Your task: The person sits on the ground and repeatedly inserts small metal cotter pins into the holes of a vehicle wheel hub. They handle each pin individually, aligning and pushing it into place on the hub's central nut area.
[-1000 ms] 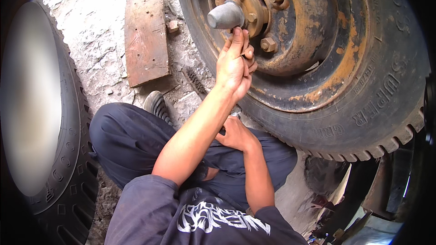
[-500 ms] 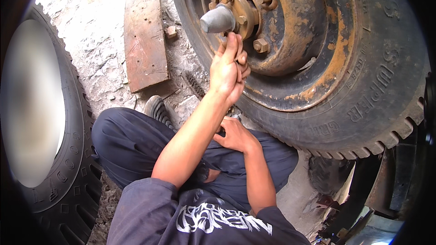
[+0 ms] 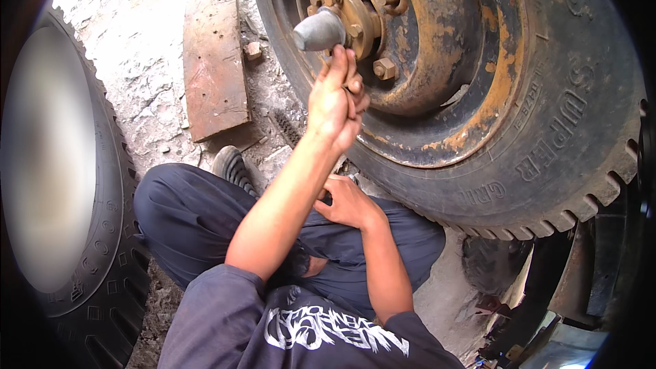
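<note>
Your L hand [image 3: 333, 106], tips bunched, appears at hub flange [image 3: 367, 17] work, grey cone [image 3: 321, 31] just above tips; R hand [image 3: 352, 203] curled; both holds unclear; next prob. needs steady pinch.

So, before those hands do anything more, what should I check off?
1. Left hand at the rusty hub: ok, it is raised to the base of the grey cone.
2. Something pinched in that hand: cannot tell, its own fingers hide the grip.
3. Right hand away from the wheel: ok, it is low, over the lap.
4. Hub bolts tight: cannot tell, several are seated but tightness doesn't show.
5. Gloves on: not ok, both hands are bare.
6. Brown slab apart from the wheel: ok, it lies on the ground to the left.
</note>
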